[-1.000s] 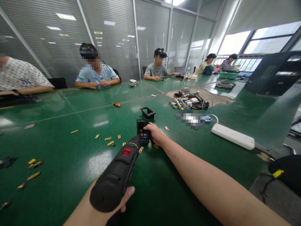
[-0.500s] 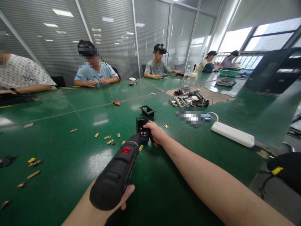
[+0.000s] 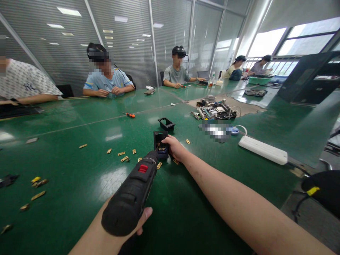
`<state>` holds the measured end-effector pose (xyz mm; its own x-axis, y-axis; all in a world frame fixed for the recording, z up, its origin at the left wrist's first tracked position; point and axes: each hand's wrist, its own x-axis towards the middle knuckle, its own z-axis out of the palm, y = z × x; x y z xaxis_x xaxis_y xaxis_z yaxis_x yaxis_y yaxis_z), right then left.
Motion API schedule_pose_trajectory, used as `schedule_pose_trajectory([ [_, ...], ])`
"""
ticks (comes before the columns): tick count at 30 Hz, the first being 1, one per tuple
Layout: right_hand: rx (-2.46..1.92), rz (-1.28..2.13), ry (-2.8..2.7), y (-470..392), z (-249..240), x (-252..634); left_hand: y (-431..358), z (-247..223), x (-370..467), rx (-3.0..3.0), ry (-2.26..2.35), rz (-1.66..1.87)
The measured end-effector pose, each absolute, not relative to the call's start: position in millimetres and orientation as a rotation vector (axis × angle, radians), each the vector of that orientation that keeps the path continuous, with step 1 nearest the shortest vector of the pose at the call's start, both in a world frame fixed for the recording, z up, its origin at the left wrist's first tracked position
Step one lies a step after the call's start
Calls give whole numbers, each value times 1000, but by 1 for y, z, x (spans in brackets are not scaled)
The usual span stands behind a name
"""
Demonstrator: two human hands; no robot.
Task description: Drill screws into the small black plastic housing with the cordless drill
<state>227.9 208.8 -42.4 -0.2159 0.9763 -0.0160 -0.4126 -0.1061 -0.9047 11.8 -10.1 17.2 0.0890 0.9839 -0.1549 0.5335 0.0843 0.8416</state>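
Note:
My left hand is wrapped round the grip of a black cordless drill with a red switch on top. The drill's body hides most of those fingers. Its nose points away from me into a small black plastic box, where brass-coloured parts show. Whether the bit touches a screw inside, I cannot make out. On the box's right side my right hand closes round the wall, thumb over the edge. Small brass strips with holes lie around the box. Just behind it sits a black plastic frame.
An orange-handled screwdriver lies further off on the green table. To the right are a circuit board and a white power strip. More brass pieces lie at left. Several people with head-worn devices sit across the table.
The view has shifted very slightly. Both hands, the drill and the box keep the same places relative to each other.

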Motion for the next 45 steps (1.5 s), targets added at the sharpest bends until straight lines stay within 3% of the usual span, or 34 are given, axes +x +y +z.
schedule_pose_trajectory([
  [45, -788, 1592, -954, 210, -42, 227, -7, -3, 10, 1587, 1545, 736],
])
